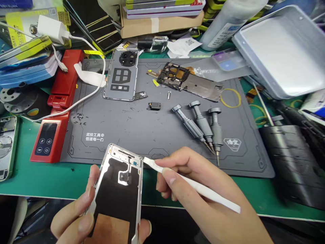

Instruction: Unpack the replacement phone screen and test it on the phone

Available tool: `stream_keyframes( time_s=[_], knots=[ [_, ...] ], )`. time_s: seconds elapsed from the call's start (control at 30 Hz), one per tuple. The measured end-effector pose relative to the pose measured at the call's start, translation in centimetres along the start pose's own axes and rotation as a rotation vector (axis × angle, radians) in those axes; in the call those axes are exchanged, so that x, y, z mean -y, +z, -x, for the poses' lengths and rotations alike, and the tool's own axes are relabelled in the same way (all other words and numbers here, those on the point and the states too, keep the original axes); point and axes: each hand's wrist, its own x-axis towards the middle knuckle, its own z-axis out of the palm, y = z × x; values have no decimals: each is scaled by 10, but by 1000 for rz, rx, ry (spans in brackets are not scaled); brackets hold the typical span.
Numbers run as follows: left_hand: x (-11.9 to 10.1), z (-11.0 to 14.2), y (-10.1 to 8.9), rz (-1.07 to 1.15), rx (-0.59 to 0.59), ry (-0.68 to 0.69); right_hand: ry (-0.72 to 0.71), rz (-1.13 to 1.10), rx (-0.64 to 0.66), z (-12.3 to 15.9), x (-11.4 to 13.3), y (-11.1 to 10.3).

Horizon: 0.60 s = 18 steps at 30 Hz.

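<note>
My left hand [76, 213] grips a silver phone frame [115, 189] by its sides, tilted up near the table's front edge. Its inside faces me, with a black sheet and a copper-coloured patch [110, 228]. A white plastic spudger [198, 186] is pinched between the thumb and fingers of my right hand [188, 179]. The flat tip of the spudger is at the frame's upper right corner; whether it touches, I cannot tell. Beyond my hands, a phone back cover [120, 76] and a partly stripped phone assembly [188, 81] lie on the grey mat [132, 135].
Three screwdrivers [200, 125] lie right of centre on the mat. A small black module [154, 106] and loose screws [80, 118] are there too. At left stands a red device [50, 135] with a white cable. A plastic box [276, 51] and a bottle [228, 23] are at back right.
</note>
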Motion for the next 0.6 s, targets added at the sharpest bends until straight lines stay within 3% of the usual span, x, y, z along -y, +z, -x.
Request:
stream_keyframes(
  time_s=[0.13, 0.27, 0.43, 0.6],
  knots=[
    [-4, -4, 7, 38, -62, 30, -4, 37, 3, 0, 0, 0],
    [-12, -8, 16, -134, -61, 39, -29, 54, 3, 0, -1, -1],
    [-20, -11, 29, 24, -165, 21, -103, 38, 53, -1, -11, -6],
    [-21, -6, 21, 59, -128, -25, -145, 22, 81, -5, -15, -9]
  ],
)
